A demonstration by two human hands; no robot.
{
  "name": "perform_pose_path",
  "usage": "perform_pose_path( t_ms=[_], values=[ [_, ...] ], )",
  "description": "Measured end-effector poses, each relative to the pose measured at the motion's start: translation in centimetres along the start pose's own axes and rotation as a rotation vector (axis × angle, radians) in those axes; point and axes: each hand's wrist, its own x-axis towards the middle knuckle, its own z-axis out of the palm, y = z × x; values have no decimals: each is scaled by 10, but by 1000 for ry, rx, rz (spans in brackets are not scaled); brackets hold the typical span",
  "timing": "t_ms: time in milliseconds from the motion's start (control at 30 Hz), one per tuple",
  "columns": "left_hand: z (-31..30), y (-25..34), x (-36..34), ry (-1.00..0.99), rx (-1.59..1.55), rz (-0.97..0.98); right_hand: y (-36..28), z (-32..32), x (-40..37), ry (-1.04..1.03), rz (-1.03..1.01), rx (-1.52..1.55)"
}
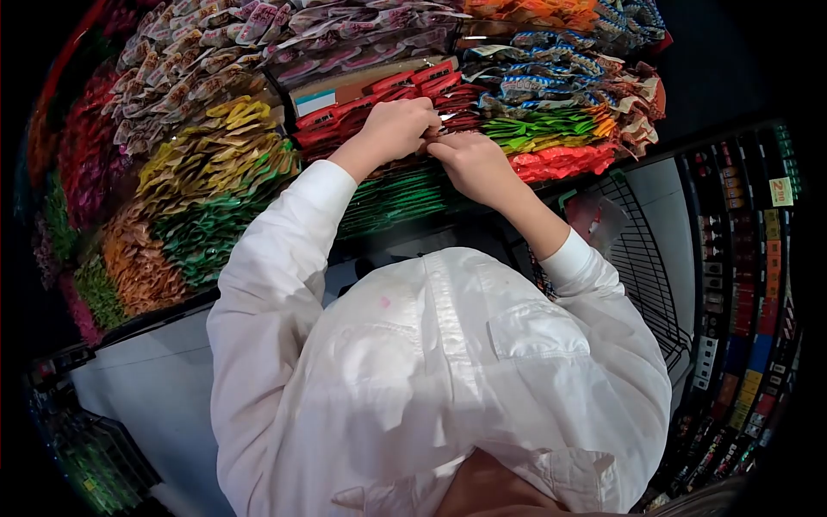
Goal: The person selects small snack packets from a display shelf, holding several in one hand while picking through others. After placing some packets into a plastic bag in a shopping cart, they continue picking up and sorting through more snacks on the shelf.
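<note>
At the middle of the packed display (379, 237), we find the red packets (349, 114) standing in a close, slightly fanned row. We note a glossy bright-red film, creased and catching light, with dark label patches bearing small pale marks; toward the right the row darkens to a deeper red. Our left hand (401, 127) lies over the row, fingers curled; our right hand (472, 162) meets it from the right, also curled, fingertips close together. A small pale glint shows by the fingers, but we cannot tell what either hand pinches, if anything. Behind the row we see a blue-and-white card (315, 102). Green packets (396, 200) lie on the near side, yellow packets (207, 146) to the left, blue-and-white packets (534, 77) and bright green packets (538, 129) to the right.
</note>
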Motion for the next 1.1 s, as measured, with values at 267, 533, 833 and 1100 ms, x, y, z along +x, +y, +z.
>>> perform_pose_path(
  t_ms=[267, 533, 833, 1100],
  values=[
    [1, -20, -13, 122, -230, -10, -12, -5, -10, 19, 160, 76],
    [-18, -1, -60, 356, -1262, -332, -30, 6, -29, 83, 110, -175],
    [4, 12, -100, 673, -1929, -326, -22, 12, -35, 166, 60, -178],
    [22, 9, -107, 860, -1927, -463, -21, 20, -36, 132, 60, -196]
  ],
)
